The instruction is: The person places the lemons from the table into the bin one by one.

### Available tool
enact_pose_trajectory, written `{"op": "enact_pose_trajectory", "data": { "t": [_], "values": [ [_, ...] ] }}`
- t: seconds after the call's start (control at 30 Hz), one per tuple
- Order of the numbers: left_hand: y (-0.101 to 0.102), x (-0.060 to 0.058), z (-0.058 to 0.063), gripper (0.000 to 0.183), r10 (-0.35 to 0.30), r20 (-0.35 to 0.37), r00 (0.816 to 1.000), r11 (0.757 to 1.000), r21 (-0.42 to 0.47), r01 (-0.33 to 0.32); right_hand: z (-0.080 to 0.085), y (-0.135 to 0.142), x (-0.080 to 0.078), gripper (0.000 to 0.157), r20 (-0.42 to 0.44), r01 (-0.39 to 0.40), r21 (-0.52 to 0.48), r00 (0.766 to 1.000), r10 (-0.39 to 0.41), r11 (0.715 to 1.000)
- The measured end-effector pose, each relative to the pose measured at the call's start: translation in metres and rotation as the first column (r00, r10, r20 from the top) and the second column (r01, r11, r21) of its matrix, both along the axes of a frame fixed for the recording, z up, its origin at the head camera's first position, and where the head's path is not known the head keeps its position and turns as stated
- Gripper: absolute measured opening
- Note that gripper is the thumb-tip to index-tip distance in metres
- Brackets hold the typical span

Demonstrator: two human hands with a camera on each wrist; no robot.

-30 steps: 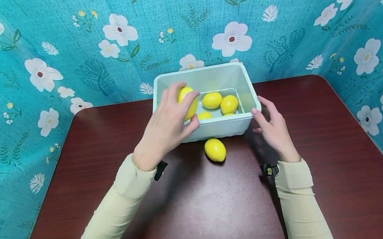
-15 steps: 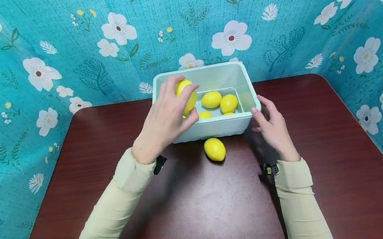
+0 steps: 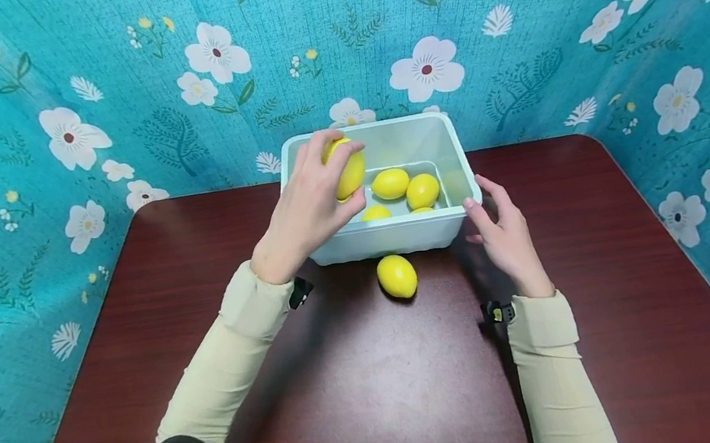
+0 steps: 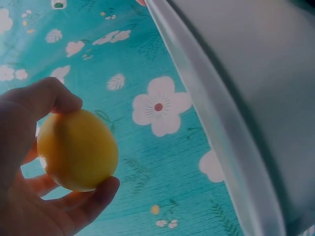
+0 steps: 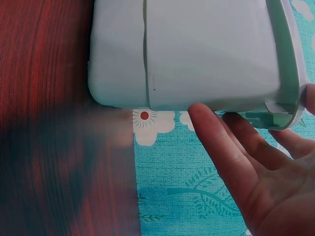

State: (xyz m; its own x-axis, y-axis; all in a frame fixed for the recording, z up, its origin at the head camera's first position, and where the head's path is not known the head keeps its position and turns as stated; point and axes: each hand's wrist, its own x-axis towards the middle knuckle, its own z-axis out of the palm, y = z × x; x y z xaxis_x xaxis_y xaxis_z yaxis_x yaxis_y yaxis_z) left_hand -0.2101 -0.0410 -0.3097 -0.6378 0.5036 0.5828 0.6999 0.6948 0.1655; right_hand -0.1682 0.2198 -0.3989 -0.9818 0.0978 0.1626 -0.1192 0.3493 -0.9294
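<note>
My left hand [image 3: 306, 202] grips a yellow lemon [image 3: 350, 169] between thumb and fingertips, over the left part of a pale mint plastic bin [image 3: 392, 235]. In the left wrist view the lemon [image 4: 81, 150] is held apart from the bin's rim [image 4: 216, 98]. Several lemons lie inside the bin, among them one lemon [image 3: 390, 184] near the middle and another lemon [image 3: 423, 190] to its right. My right hand [image 3: 507, 236] holds the bin's front right corner, thumb at the rim. The right wrist view shows its fingers [image 5: 221, 147] against the bin's outer wall [image 5: 197, 54].
One more lemon [image 3: 397, 277] lies on the dark red-brown table [image 3: 382, 395], just in front of the bin. Behind the table hangs a turquoise flowered cloth [image 3: 326, 40], close to the bin's back edge.
My left hand has risen a little with the lemon in its fingers. The right hand stays at the bin's corner, and the lemon on the table has not moved.
</note>
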Motion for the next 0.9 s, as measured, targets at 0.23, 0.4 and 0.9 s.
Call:
{"op": "enact_pose_trajectory", "data": {
  "t": [0.23, 0.4, 0.9],
  "values": [
    [0.0, -0.007, -0.006, 0.045, 0.028, 0.07, 0.997, 0.999, -0.02, -0.027, 0.0, 0.0, 0.0, 0.052, -0.001, -0.001, -0.002, 1.0, 0.001, 1.0],
    [0.001, -0.01, -0.01, 0.045, 0.096, 0.057, 0.994, 0.992, -0.087, -0.09, 0.0, 0.001, -0.001, 0.052, -0.002, 0.0, -0.004, 1.0, 0.0, 1.0],
    [0.008, -0.021, -0.024, 0.046, 0.07, 0.164, 0.984, 0.99, -0.13, -0.049, 0.0, -0.002, -0.002, 0.052, 0.003, 0.012, -0.006, 1.0, -0.012, 1.0]
  ]
}}
